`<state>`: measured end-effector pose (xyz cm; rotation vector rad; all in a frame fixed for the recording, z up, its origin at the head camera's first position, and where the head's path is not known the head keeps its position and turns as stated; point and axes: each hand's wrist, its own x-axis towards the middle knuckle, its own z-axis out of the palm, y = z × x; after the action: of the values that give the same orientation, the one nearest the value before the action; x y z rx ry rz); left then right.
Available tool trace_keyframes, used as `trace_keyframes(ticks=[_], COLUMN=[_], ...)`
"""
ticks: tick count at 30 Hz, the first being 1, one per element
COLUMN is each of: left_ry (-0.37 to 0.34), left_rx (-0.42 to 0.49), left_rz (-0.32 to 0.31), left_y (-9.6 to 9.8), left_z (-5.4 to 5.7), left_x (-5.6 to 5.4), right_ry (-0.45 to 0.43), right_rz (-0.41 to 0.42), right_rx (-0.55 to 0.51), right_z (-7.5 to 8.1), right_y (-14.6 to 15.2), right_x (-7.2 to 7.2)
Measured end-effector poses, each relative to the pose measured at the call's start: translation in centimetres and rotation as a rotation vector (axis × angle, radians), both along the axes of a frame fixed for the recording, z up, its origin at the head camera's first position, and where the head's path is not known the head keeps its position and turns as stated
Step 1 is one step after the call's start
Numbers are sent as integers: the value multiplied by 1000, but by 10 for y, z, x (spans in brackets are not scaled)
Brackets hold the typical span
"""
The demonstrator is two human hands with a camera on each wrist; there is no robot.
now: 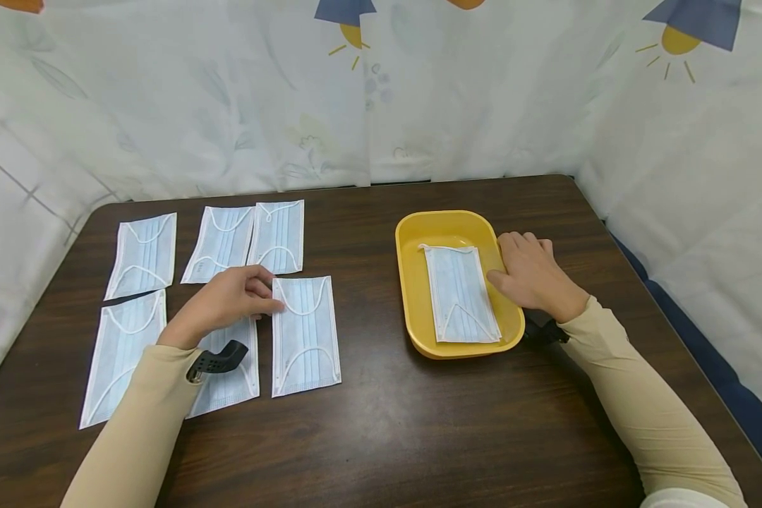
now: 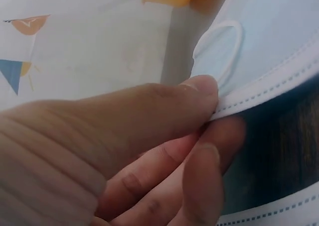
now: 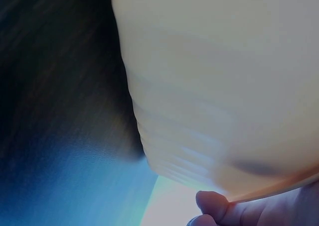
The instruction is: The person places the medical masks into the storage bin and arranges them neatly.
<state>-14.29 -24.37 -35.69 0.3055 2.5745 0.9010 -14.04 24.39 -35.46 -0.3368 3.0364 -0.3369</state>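
My left hand [image 1: 228, 300] pinches the upper left edge of a light-blue face mask [image 1: 306, 339] between thumb and fingers. In the left wrist view the thumb lies on top of that mask's stitched border [image 2: 259, 99], fingers beneath. My right hand [image 1: 536, 275] grips the right rim of a yellow plastic basin [image 1: 458, 227], its thumb over the inside. Inside the basin lies another face mask [image 1: 462, 300], ear loops showing. The right wrist view is mostly filled by the basin's outer wall [image 3: 209, 76], with fingertips [image 3: 212, 206] at its rim.
Several more masks lie flat on the dark wooden table [image 1: 368, 437] at the left: one mask [image 1: 144, 254] at the back left, another mask [image 1: 127, 353] before it. A third mask [image 1: 228, 381] is partly hidden under my left wrist. A white patterned curtain [image 1: 228, 106] hangs behind.
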Motion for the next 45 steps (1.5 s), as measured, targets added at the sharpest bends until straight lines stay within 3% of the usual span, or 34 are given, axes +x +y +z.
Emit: trace_keyframes(ticks=[11, 20, 32, 45], left_ry=[-89, -63, -137, -160], left_rx=[176, 113, 242, 287], left_rz=[16, -28, -42, -70], left_y=[3, 4, 6, 6], left_z=[-2, -7, -10, -10], left_x=[3, -1, 2, 4], right_ry=[0, 6, 14, 13], right_rz=[-2, -2, 4, 5], right_rx=[-2, -1, 0, -3], right_z=[0, -1, -1, -1], right_y=[1, 1, 1, 1], right_x=[0, 0, 0, 0])
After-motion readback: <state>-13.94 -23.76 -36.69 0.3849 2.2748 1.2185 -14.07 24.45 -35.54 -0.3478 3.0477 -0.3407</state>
